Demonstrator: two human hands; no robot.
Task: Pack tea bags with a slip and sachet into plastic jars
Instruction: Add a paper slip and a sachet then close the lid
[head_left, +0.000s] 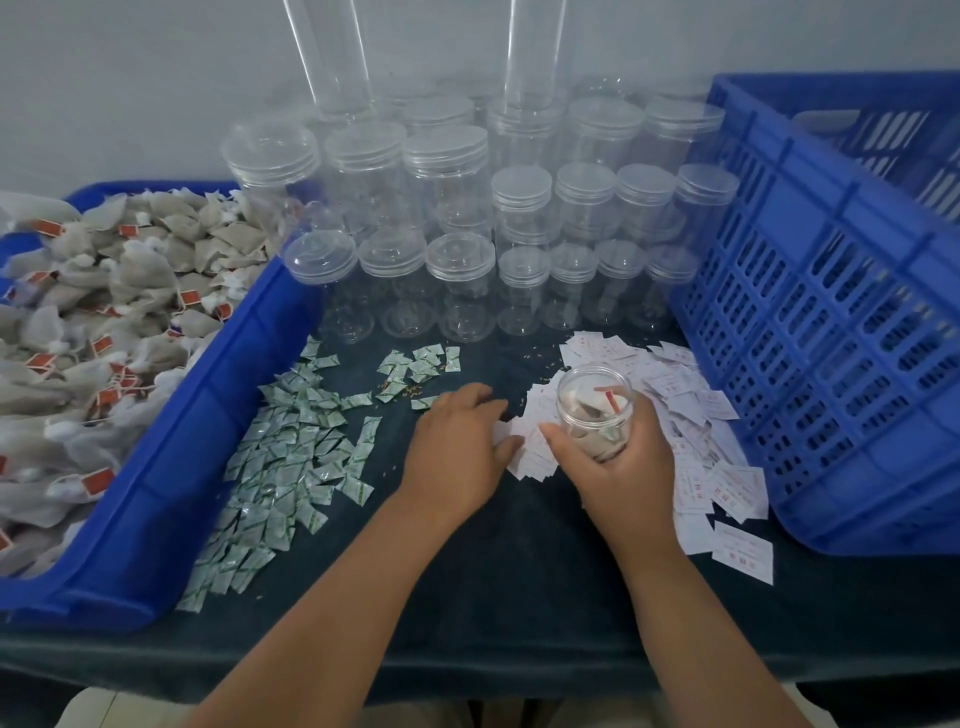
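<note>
My right hand (615, 460) grips an open jar (595, 402) with tea bags (591, 441) inside, over the white slips (691, 395) on the right. My left hand (457, 447) rests on the left edge of the slips; whether it pinches one, I cannot tell. Sachets (291, 441) lie to the left, beside the blue tray (171, 467).

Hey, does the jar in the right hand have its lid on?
No, the jar gripped by the right hand is open at the top, with tea bags showing inside.
</note>
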